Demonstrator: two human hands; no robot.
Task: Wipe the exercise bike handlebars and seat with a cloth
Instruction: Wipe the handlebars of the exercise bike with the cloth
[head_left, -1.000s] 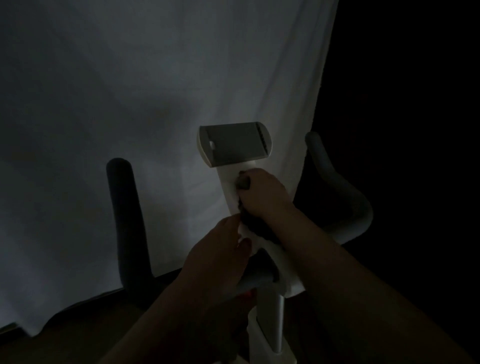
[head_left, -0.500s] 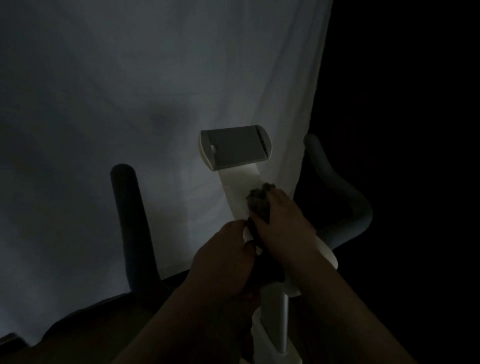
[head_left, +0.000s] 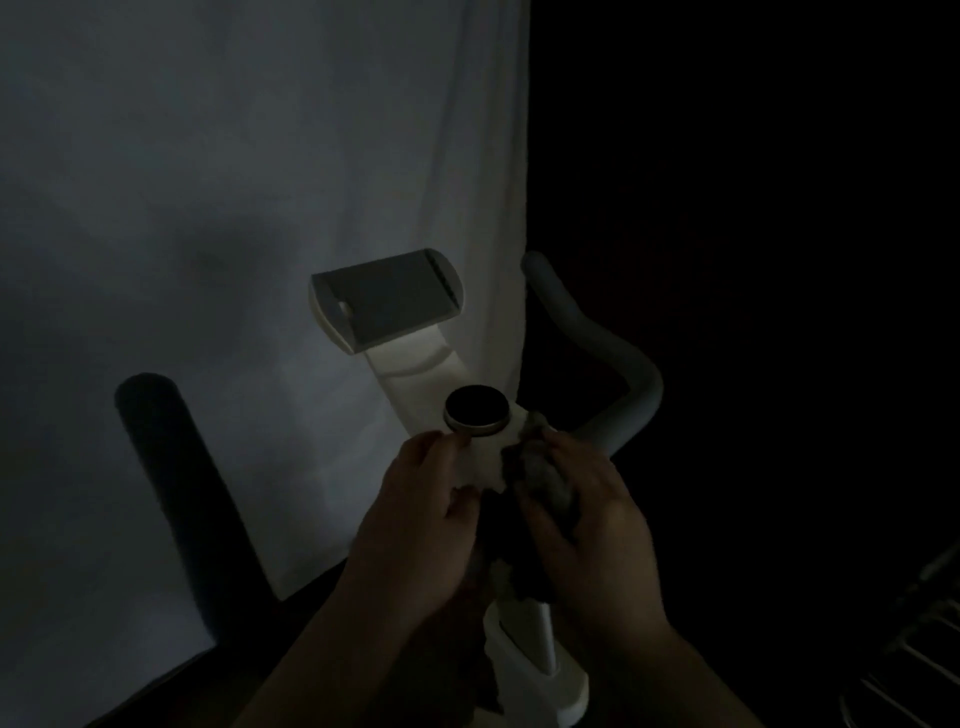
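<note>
The room is dim. The exercise bike's white stem (head_left: 415, 384) rises to a grey console holder (head_left: 387, 299), with a round dark knob (head_left: 476, 409) below it. My right hand (head_left: 592, 514) grips a dark cloth (head_left: 545, 478) against the stem's right side, just below the knob. My left hand (head_left: 421, 519) holds the stem's left side, fingertips near the knob. The left handlebar (head_left: 176, 478) is dark, and the right handlebar (head_left: 608, 358) curves up grey. The seat is out of view.
A pale curtain (head_left: 234, 182) hangs behind the bike and ends near the floor. The right side is black. A wire rack (head_left: 914, 660) shows faintly at the lower right. The bike's white post (head_left: 540, 654) runs down between my forearms.
My right hand has slid the cloth down the stem from just under the console to below the knob, uncovering the knob. My left hand has stayed on the stem.
</note>
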